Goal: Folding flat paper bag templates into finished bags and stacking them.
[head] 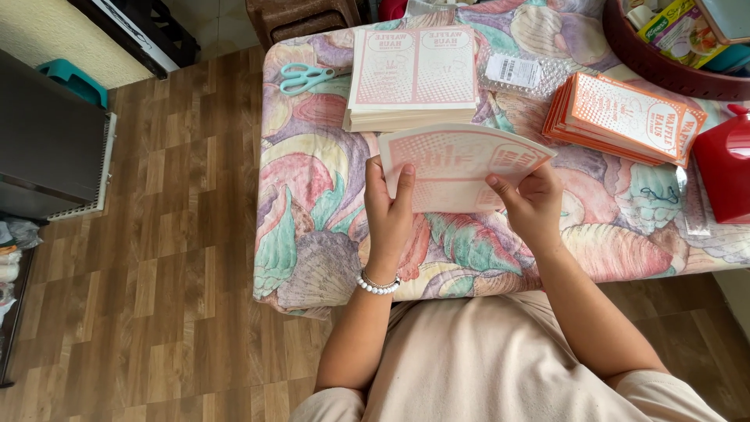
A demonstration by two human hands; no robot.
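Both my hands hold one flat printed card sheet [457, 164], white with pink-red print, above the table's near edge. My left hand [388, 211] grips its left edge, thumb on top. My right hand [533, 205] grips its lower right part. Just beyond the sheet lies a stack of the same flat sheets [412, 78]. To the right sits a fanned pile of orange-edged folded cards [625, 117].
The table wears a flowery cloth [312, 219]. Teal scissors [305, 76] lie at its far left. A red box [726, 164] stands at the right edge, a dark red basket [664, 66] of packets behind it. A clear plastic bag [516, 72] lies between the piles. Wooden floor spreads left.
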